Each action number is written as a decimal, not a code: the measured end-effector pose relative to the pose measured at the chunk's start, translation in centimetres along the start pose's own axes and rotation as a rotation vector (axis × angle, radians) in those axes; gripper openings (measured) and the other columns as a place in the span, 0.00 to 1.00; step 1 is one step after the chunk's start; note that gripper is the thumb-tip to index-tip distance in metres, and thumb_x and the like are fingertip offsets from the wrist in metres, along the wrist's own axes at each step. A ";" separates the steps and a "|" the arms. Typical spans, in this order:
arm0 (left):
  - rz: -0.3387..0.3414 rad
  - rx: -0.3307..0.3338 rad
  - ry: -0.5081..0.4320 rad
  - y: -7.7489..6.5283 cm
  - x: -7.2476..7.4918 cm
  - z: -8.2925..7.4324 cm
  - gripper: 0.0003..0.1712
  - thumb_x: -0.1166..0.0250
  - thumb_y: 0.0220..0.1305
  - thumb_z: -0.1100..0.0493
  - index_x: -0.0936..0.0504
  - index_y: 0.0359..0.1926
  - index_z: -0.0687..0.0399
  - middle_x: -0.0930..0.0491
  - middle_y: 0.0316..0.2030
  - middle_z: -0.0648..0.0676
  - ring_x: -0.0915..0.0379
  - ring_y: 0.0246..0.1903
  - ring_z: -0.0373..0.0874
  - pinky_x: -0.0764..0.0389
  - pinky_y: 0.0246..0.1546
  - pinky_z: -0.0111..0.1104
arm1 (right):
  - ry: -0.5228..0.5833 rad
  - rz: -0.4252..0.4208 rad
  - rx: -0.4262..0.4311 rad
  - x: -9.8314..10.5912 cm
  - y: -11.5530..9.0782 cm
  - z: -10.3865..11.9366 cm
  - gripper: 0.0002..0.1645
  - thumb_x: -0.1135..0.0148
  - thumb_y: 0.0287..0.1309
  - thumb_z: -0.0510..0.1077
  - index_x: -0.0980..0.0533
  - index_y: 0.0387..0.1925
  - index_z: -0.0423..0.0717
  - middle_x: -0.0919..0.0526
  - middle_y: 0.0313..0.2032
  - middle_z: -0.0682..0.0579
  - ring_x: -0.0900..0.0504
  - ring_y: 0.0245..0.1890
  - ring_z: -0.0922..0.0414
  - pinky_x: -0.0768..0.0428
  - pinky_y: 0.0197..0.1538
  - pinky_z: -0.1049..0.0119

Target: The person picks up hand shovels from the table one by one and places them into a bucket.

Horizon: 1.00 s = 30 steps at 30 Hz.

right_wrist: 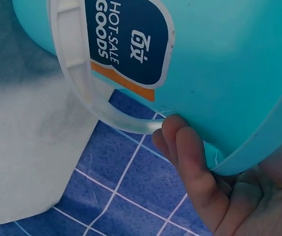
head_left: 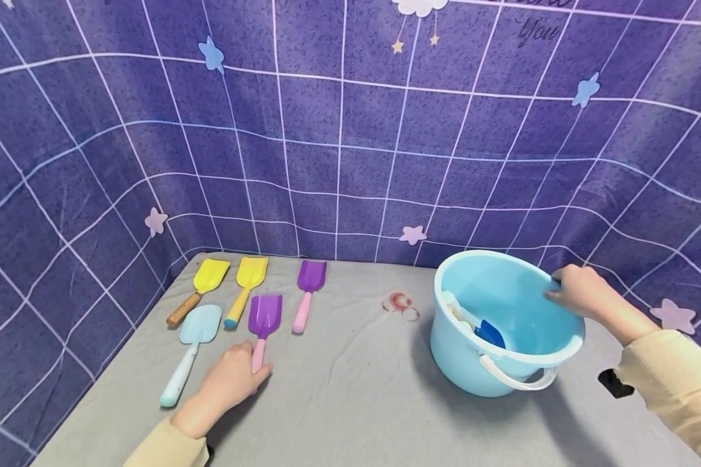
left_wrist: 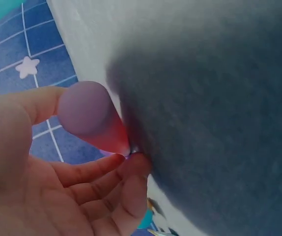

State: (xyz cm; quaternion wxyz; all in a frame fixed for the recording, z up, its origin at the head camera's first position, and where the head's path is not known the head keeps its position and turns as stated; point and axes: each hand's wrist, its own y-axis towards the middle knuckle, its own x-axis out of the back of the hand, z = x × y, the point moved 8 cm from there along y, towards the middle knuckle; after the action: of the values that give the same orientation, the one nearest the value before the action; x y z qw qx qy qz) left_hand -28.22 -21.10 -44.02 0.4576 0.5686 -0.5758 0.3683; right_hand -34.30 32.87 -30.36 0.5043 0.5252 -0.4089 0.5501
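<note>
My left hand holds the pink handle of a purple toy shovel, thumb on one side and fingers on the other. The shovel's blade points toward the back of the table. At the right, my right hand grips the rim of a light blue bucket, which leans with its mouth toward me. Inside the bucket lie a dark blue shovel blade and some pale handles. The bucket's white carrying handle hangs down in front; a label shows on its outer side.
Left of my left hand lie a light blue shovel, a yellow shovel with a brown handle and an all-yellow one. Another purple shovel lies farther back. A purple-blue grid curtain stands behind the grey tabletop.
</note>
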 end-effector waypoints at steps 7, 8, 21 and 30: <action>0.090 0.071 -0.007 0.7 -1.3 1.2 0.25 0.36 0.57 0.48 0.28 0.34 0.69 0.28 0.20 0.57 0.30 0.21 0.47 0.27 0.24 0.44 | -0.001 0.008 0.000 0.1 0.2 0.0 0.15 0.36 0.52 0.40 0.24 0.27 0.27 0.26 0.17 0.49 0.28 0.20 0.53 0.28 0.27 0.56; 0.100 0.081 -0.007 0.9 -1.5 1.3 0.26 0.36 0.57 0.48 0.29 0.35 0.70 0.28 0.20 0.57 0.30 0.20 0.47 0.27 0.23 0.44 | -0.001 0.008 0.001 0.2 0.2 0.0 0.15 0.36 0.52 0.40 0.24 0.28 0.27 0.25 0.17 0.49 0.28 0.20 0.53 0.28 0.27 0.56; 0.176 0.163 -0.062 1.6 -2.4 2.4 0.20 0.41 0.58 0.50 0.26 0.28 0.68 0.29 0.18 0.55 0.30 0.15 0.44 0.30 0.15 0.35 | 0.018 0.029 -0.005 -0.1 0.1 0.0 0.15 0.36 0.51 0.40 0.23 0.28 0.27 0.25 0.17 0.50 0.27 0.19 0.54 0.27 0.26 0.58; 0.233 0.209 -0.053 1.5 -1.1 2.1 0.16 0.45 0.61 0.56 0.28 0.23 0.63 0.28 0.08 0.54 0.32 0.04 0.41 0.29 0.08 0.31 | 0.016 0.030 -0.006 0.1 0.1 0.1 0.15 0.36 0.51 0.40 0.23 0.28 0.26 0.24 0.17 0.49 0.26 0.20 0.54 0.26 0.27 0.57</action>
State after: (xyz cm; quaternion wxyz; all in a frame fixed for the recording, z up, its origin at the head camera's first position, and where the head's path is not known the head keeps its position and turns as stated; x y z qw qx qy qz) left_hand -30.01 -22.64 -45.59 0.3345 0.5521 -0.6083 0.4618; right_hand -34.37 32.78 -30.28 0.5009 0.5128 -0.4145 0.5607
